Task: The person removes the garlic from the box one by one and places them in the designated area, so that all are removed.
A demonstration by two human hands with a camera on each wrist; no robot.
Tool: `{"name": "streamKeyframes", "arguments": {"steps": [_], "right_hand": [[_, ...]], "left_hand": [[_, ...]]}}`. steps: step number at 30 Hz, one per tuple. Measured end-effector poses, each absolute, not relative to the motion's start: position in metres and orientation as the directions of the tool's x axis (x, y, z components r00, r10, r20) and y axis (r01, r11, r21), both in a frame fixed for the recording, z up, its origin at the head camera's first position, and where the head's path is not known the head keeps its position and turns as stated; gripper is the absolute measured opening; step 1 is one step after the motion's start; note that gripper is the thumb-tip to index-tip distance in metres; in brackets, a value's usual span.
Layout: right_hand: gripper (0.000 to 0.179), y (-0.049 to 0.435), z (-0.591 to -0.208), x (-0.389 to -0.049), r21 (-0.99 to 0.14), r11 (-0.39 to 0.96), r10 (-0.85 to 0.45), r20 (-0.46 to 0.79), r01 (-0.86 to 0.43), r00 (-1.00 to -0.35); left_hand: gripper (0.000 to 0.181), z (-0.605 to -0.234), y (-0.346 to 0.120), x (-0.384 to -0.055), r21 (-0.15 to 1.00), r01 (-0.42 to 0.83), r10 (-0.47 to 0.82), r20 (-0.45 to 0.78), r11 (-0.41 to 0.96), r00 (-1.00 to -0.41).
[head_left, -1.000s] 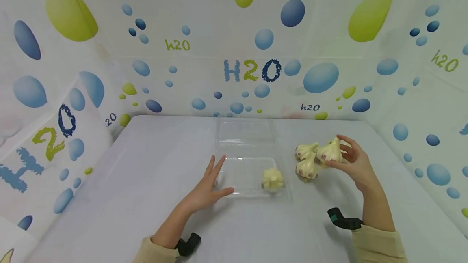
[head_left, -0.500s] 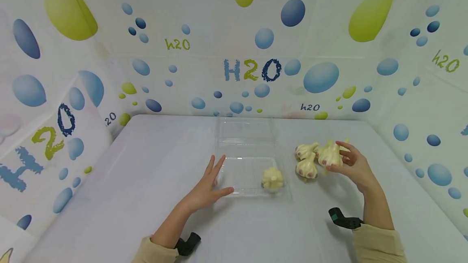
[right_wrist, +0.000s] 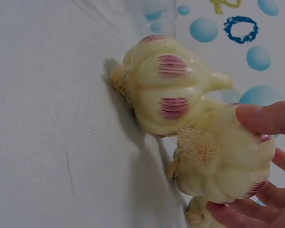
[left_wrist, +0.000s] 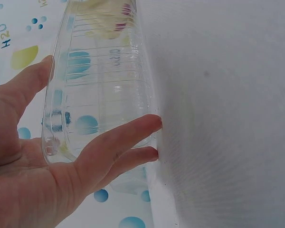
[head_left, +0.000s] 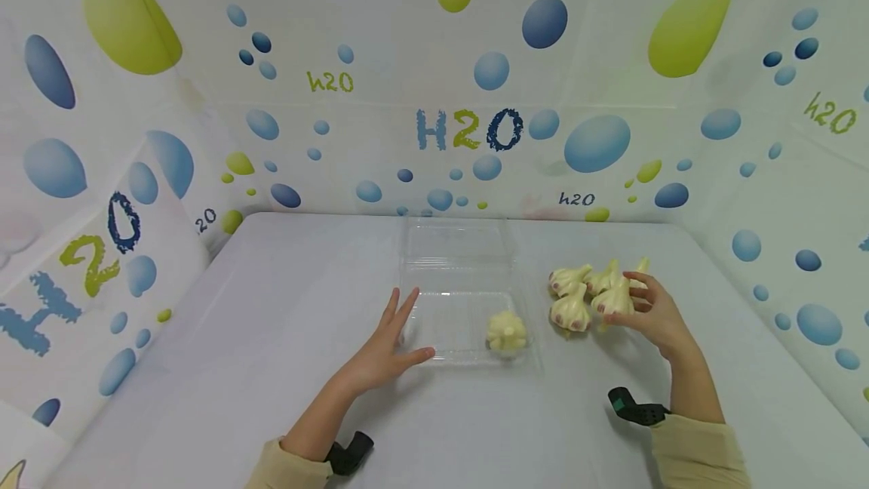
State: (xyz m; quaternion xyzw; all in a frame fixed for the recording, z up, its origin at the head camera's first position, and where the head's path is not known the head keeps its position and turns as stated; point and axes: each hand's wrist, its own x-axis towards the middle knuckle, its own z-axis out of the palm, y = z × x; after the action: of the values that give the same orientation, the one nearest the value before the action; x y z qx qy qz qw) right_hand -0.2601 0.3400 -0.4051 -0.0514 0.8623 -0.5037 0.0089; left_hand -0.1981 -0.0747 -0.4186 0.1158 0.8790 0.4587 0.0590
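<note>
My right hand (head_left: pixel 660 317) pinches a garlic bulb (head_left: pixel 614 299) between thumb and fingers, at the right of the table. In the right wrist view the held bulb (right_wrist: pixel 230 159) is tilted, its root tuft facing the camera and purple streaks on its cream skin. Several other bulbs cluster around it, including one garlic bulb (head_left: pixel 570 313) at the front left of the group. A clear plastic clamshell box (head_left: pixel 448 327) lies with its lid folded back, one garlic bulb (head_left: pixel 506 332) in its front right corner. My left hand (head_left: pixel 376 359), fingers spread straight, rests at the box's left front corner.
The box's transparent lid (head_left: pixel 456 241) extends toward the table's back edge. A white cloth covers the table (head_left: pixel 285 285). Behind it hangs a white curtain (head_left: pixel 380 6) with blue and green spots. Each wrist wears a black camera (head_left: pixel 637 407).
My right hand has brought the held garlic slightly down toward the near side, uncovering more of the bulbs behind it. The left hand and box stay in place.
</note>
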Motion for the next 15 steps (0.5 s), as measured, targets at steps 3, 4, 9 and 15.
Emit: {"name": "streamKeyframes", "arguments": {"steps": [3, 4, 9, 15], "right_hand": [[0.081, 0.3401, -0.4081, -0.2613, -0.863, 0.496, -0.104, 0.049, -0.095, -0.993], [0.081, 0.3397, -0.4089, -0.2615, -0.858, 0.504, -0.104, 0.049, -0.095, -0.993], [0.081, 0.3382, -0.4117, -0.2624, -0.845, 0.528, -0.108, 0.035, -0.087, -0.994], [0.082, 0.338, -0.4122, -0.2632, -0.844, 0.532, -0.109, 0.016, -0.072, -0.994]], "left_hand": [[0.091, -0.4182, -0.0745, -0.1982, 0.819, 0.152, 0.26, 0.003, 0.553, -0.966], [0.091, -0.4179, -0.0744, -0.198, 0.819, 0.153, 0.261, 0.004, 0.553, -0.965], [0.091, -0.4171, -0.074, -0.1978, 0.816, 0.151, 0.26, 0.001, 0.558, -0.966], [0.09, -0.4172, -0.074, -0.1989, 0.812, 0.163, 0.261, 0.014, 0.56, -0.965]]}}
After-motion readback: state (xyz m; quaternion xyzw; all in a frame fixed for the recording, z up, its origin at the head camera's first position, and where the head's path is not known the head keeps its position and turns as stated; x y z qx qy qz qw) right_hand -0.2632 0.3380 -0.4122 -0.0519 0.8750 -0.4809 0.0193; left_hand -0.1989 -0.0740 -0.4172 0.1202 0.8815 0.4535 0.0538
